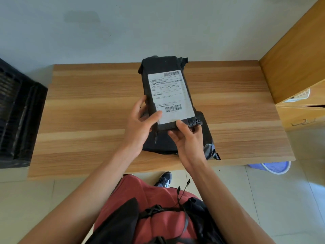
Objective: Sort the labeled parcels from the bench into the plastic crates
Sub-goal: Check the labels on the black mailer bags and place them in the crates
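Hands up over the table (88, 110): left hand (139, 125) and right hand (189, 140) both pinch the near end of a black labeled parcel (165, 66); black crate (15, 111) sits far left.

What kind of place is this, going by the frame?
Probably a small office or back room used for parcel sorting, not a warehouse: a wooden bench, a black plastic crate beside it, a wooden cabinet, and both hands holding a labeled black parcel.
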Motion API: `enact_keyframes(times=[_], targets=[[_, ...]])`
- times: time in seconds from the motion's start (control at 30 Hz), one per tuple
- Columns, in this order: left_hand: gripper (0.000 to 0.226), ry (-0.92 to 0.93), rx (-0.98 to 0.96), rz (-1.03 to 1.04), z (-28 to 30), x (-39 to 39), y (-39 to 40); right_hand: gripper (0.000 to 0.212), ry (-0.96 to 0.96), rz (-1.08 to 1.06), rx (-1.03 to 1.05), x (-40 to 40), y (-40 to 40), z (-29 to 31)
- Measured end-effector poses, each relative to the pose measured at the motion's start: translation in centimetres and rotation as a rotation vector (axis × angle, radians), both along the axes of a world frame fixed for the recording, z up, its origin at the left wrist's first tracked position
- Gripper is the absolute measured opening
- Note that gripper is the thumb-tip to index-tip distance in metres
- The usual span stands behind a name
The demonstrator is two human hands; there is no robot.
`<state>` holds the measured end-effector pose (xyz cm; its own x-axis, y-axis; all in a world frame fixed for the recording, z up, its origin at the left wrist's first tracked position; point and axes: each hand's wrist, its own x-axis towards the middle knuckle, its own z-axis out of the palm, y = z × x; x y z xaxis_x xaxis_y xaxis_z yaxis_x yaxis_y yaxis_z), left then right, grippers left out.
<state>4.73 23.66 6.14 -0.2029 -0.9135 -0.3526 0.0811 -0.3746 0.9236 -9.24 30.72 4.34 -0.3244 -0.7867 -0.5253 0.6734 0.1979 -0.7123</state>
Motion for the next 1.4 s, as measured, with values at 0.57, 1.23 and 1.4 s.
enact_keyframes(times=[0.57, 1.23, 1.4], targets=[[0.059, -0.077, -0.039, 0.063, -0.9, 4.2, 0.4, 0.046, 0.587, 0.263, -0.099, 0.2, -1.9, 0.8], [0.056, -0.319, -0.215, 0.273, 0.6, 29.6, 4.4, 0.047, 0.569, 0.548, -0.253, 25.0, -3.3, 3.0], [0.057, -0.289, -0.169, 0.375, 0.0, 39.8, 7.1, 0.049, 0.547, 0.638, -0.279, 35.4, -2.2, 2.6]])
